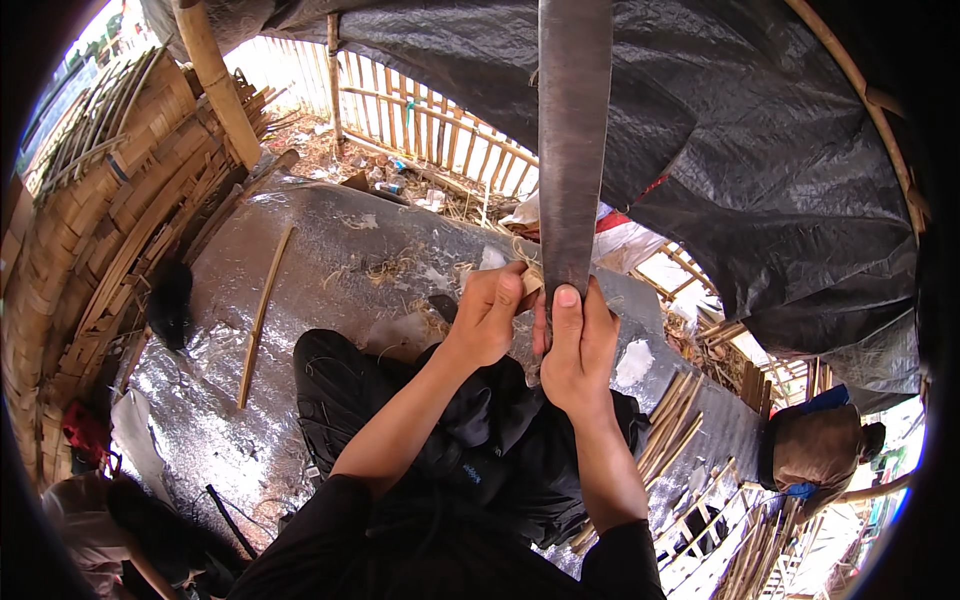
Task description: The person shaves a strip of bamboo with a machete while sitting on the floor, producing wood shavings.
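Note:
My right hand (580, 350) is closed around the lower end of a long, broad, dark grey blade (575, 140), its thumb pressed flat on the face. The blade points away from me and runs out past the top edge. Right beside it, my left hand (490, 310) pinches a short pale piece of bamboo (534, 278), close to the blade's left side. My fingers hide most of that piece, and I cannot tell whether it touches the blade. Thin curled shavings (525, 248) show just above the left hand.
A lone bamboo stick (265, 315) lies on the shiny grey ground sheet (225, 390). Bundled bamboo strips (672, 425) lie at right, near a seated person (815, 450). Another person (90, 530) is at lower left. Woven bamboo (120, 190) rises at left; black sheeting (780, 130) hangs at right.

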Demonstrator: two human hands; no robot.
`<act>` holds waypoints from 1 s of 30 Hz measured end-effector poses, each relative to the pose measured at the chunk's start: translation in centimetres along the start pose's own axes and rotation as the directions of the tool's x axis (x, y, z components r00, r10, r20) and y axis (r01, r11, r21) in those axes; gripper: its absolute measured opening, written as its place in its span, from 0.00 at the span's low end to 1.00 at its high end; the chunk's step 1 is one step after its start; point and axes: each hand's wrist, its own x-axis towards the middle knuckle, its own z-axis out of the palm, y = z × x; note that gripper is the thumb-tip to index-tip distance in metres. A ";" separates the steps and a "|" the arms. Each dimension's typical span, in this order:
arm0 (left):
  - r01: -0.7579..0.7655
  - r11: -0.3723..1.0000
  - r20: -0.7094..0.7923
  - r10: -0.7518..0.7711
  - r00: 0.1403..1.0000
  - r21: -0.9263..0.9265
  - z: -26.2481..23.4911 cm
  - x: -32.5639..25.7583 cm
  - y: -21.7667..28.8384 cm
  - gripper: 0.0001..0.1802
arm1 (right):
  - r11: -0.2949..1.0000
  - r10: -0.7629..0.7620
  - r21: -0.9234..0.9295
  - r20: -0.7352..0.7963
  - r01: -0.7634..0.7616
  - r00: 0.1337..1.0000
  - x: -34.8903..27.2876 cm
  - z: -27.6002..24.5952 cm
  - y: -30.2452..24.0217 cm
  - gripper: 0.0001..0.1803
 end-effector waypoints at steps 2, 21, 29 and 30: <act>0.030 0.999 0.020 -0.030 0.999 -0.037 0.1 0.1 0.9 0.39 | 1.000 -0.010 0.000 -0.013 0.010 1.000 0.0 0.1 0.0 0.19; 0.072 0.994 0.029 -0.075 0.997 0.082 -0.3 0.2 0.2 0.37 | 0.903 -0.072 -0.423 0.026 0.076 0.997 0.1 -0.4 -0.8 0.10; 0.071 0.997 -0.024 -0.072 0.997 -0.033 1.9 0.4 -0.2 0.30 | 0.793 -0.073 -0.599 0.092 0.114 0.993 0.9 -2.5 -2.0 0.13; 0.056 0.996 -0.028 -0.058 0.998 -0.075 2.5 0.5 -0.6 0.29 | 0.771 -0.092 -0.624 0.088 0.127 0.992 0.8 -2.8 -2.0 0.14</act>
